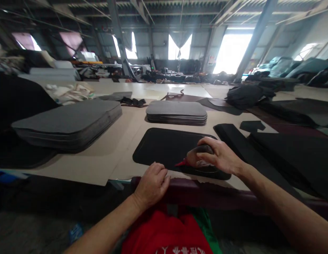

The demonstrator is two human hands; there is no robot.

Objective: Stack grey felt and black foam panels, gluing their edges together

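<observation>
A flat black panel (164, 144) with rounded corners lies in front of me at the table's near edge. My right hand (215, 153) is wrapped round a brownish squeeze bottle (197, 157) with a red nozzle. The bottle is tilted left, its tip down at the panel's surface near the front edge. My left hand (153, 181) is at the panel's near edge, its fingers bent and close together on that edge; the fingertips are partly hidden. Just behind the panel stands a stack of grey rounded sheets (177, 113).
A larger stack of grey sheets (68, 121) stands on the left. Black strips (232, 141) and a pile of black material (293, 151) lie to the right. Farther back are a dark bundle (245, 95) and whitish scraps (71, 91). Maroon material (203, 190) covers the table's front edge.
</observation>
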